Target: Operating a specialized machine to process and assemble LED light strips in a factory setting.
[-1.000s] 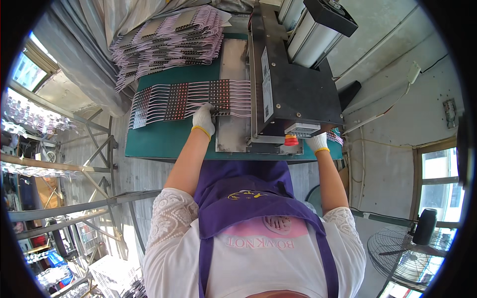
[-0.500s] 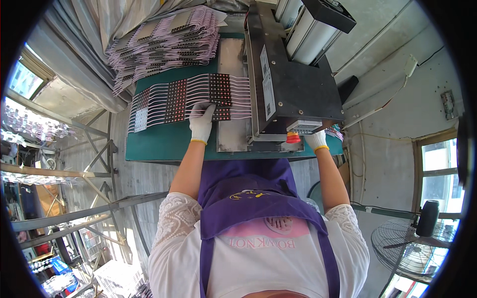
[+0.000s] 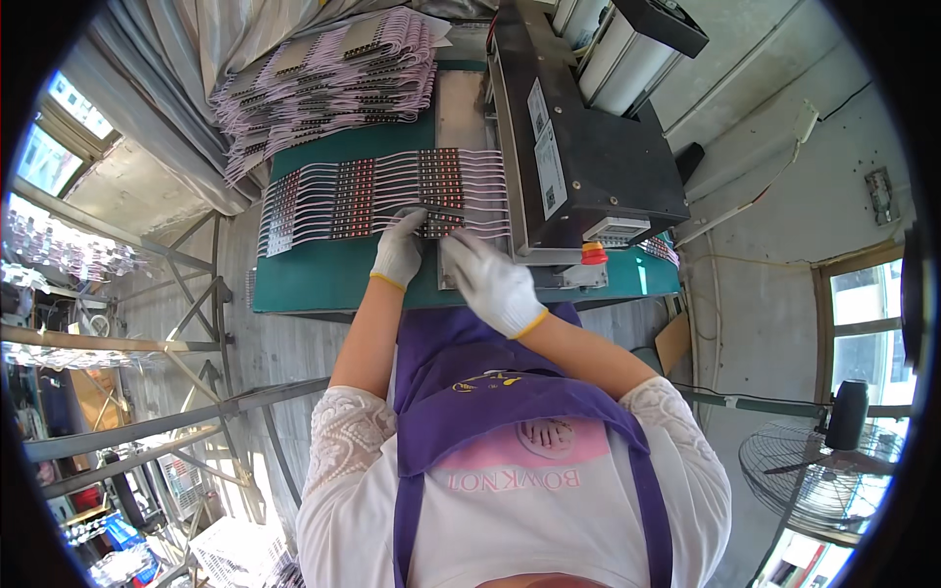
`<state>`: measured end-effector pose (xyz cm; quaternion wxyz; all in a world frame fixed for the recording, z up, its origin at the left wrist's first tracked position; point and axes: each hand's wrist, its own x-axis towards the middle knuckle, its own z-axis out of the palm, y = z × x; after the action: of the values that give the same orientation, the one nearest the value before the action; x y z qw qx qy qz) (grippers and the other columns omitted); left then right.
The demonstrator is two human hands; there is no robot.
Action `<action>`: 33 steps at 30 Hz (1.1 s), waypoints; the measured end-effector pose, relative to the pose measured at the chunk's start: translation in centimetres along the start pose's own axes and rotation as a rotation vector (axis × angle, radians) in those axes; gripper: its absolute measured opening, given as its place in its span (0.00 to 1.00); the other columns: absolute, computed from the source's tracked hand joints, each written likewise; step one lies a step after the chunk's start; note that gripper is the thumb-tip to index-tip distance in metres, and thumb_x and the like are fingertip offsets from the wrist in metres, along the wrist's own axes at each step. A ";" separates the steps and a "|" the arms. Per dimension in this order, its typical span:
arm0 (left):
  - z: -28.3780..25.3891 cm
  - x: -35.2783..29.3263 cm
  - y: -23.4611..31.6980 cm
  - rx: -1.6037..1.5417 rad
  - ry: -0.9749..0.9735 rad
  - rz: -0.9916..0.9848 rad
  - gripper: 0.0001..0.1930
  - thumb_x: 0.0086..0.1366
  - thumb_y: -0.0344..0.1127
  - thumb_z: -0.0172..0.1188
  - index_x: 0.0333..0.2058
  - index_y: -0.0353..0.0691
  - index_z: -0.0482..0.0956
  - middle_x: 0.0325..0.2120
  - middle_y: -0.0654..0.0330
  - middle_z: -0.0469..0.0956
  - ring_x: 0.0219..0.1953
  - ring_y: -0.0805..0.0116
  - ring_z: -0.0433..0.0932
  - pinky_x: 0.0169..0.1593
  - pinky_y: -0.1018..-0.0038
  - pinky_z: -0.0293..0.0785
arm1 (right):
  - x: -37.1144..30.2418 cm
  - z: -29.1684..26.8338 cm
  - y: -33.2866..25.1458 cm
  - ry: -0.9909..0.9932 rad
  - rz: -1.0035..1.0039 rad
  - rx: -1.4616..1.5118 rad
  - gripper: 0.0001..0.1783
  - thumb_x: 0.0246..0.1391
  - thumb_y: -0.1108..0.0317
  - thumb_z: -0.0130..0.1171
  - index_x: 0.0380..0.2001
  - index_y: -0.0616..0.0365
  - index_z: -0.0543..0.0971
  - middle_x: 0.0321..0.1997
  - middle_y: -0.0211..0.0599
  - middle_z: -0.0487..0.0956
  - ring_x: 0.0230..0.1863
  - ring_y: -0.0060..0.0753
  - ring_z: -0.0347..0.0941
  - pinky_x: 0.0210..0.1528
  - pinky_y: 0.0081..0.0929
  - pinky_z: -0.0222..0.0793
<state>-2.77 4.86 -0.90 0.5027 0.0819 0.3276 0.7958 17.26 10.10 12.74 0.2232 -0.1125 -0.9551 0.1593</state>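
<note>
A flat sheet of pale pink strips with dark and red printed blocks lies on the green table, its right end next to the dark press machine. My left hand, in a white glove, rests on the sheet's near edge with fingers pressed on the strips. My right hand, also gloved, is over the table's front edge just right of the left one, its fingertips reaching toward the same edge of the sheet. Whether it touches the strips is unclear.
A tall pile of similar strip sheets sits at the table's far left. The machine has a red button on its front. A metal frame stands left, a floor fan at the lower right.
My right hand has left the red button area and swung left to the sheet beside my left hand. My left hand stays on the strips.
</note>
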 end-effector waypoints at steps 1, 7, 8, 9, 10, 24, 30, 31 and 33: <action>-0.8 -0.2 0.1 -0.047 -0.062 -0.036 0.08 0.68 0.29 0.52 0.42 0.36 0.77 0.39 0.57 0.80 0.45 0.63 0.78 0.53 0.66 0.74 | 2.1 1.1 -0.7 0.028 -0.078 -0.056 0.25 0.49 0.71 0.60 0.53 0.54 0.74 0.49 0.44 0.76 0.44 0.48 0.75 0.43 0.41 0.75; 0.1 -2.2 0.4 -0.136 -0.065 -0.039 0.12 0.70 0.31 0.52 0.49 0.36 0.75 0.45 0.55 0.79 0.48 0.63 0.78 0.55 0.65 0.74 | 4.9 6.1 1.7 -0.228 0.231 -0.305 0.15 0.56 0.66 0.53 0.46 0.54 0.77 0.48 0.44 0.77 0.45 0.46 0.77 0.44 0.40 0.75; 0.0 -2.6 0.4 -0.176 -0.049 -0.034 0.12 0.69 0.32 0.53 0.50 0.37 0.74 0.45 0.56 0.80 0.49 0.64 0.78 0.55 0.64 0.74 | 4.9 6.0 2.0 -0.337 0.266 -0.296 0.12 0.56 0.66 0.54 0.43 0.54 0.79 0.44 0.44 0.78 0.45 0.47 0.78 0.44 0.41 0.76; 0.4 -3.1 0.6 -0.175 -0.047 -0.039 0.12 0.69 0.32 0.53 0.50 0.37 0.74 0.45 0.56 0.80 0.49 0.64 0.78 0.55 0.64 0.74 | 4.9 5.9 2.2 -0.339 0.270 -0.294 0.12 0.56 0.66 0.54 0.43 0.54 0.79 0.44 0.44 0.78 0.45 0.47 0.78 0.44 0.41 0.76; 1.1 -3.8 1.0 -0.222 -0.019 -0.068 0.12 0.70 0.32 0.52 0.50 0.37 0.74 0.45 0.57 0.80 0.49 0.64 0.78 0.55 0.64 0.74 | 4.8 5.8 2.4 -0.278 0.326 -0.208 0.11 0.56 0.64 0.54 0.40 0.54 0.80 0.42 0.44 0.79 0.44 0.48 0.78 0.44 0.42 0.76; 0.1 -4.3 0.7 0.013 0.080 -0.066 0.13 0.71 0.30 0.51 0.52 0.38 0.73 0.46 0.56 0.79 0.49 0.61 0.78 0.55 0.63 0.75 | 2.8 6.1 2.9 -0.281 0.123 -0.233 0.10 0.56 0.61 0.56 0.32 0.53 0.83 0.38 0.40 0.80 0.42 0.43 0.79 0.42 0.44 0.76; -0.4 -5.7 0.9 -0.056 0.127 -0.040 0.18 0.73 0.41 0.52 0.57 0.40 0.70 0.53 0.54 0.74 0.55 0.58 0.74 0.59 0.61 0.73 | -1.5 1.7 0.3 -0.157 0.007 0.200 0.09 0.51 0.61 0.60 0.29 0.56 0.80 0.32 0.42 0.79 0.35 0.46 0.78 0.38 0.40 0.75; 0.7 -6.2 1.6 -0.119 0.181 0.038 0.20 0.73 0.41 0.51 0.58 0.38 0.68 0.54 0.54 0.73 0.56 0.58 0.73 0.61 0.61 0.71 | -3.4 0.5 0.5 -0.261 -0.006 0.339 0.10 0.51 0.62 0.60 0.31 0.56 0.79 0.31 0.43 0.78 0.34 0.45 0.77 0.39 0.39 0.74; -0.1 -6.9 2.8 -0.164 0.236 0.235 0.23 0.74 0.45 0.47 0.61 0.37 0.66 0.58 0.53 0.70 0.61 0.58 0.69 0.66 0.63 0.65 | -7.4 -0.9 3.4 -0.639 0.107 0.622 0.13 0.54 0.58 0.58 0.30 0.57 0.81 0.31 0.44 0.80 0.32 0.41 0.78 0.37 0.36 0.75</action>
<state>-1.58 -1.89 2.07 0.3691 -0.0156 0.3068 0.8772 24.63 11.31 9.37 -0.0685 -0.0344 -0.8756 0.4769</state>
